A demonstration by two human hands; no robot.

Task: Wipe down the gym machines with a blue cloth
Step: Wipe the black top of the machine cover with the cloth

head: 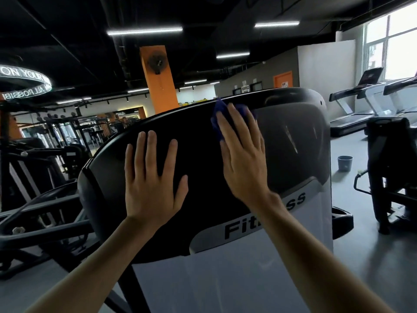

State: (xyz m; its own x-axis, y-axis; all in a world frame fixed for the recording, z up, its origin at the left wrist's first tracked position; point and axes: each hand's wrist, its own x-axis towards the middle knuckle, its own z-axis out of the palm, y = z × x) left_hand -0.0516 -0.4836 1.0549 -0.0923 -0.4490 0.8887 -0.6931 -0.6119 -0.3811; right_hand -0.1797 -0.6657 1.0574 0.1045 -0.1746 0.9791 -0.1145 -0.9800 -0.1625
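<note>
Gym floor behind; my left hand [153,177] lies flat, fingers spread, on the machine's black cover [198,159]; right hand [243,154] presses the blue cloth [217,109] there, fingers straight.

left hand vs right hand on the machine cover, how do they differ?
The right hand presses a blue cloth under its fingers; the left hand lies bare on the black cover. The right hand sits higher, near the cover's top edge; the left hand is lower, toward the cover's left side. The left hand's fingers are spread wider than the right hand's. Both are flat, palm down, fingers straight, on the same cover.
</note>
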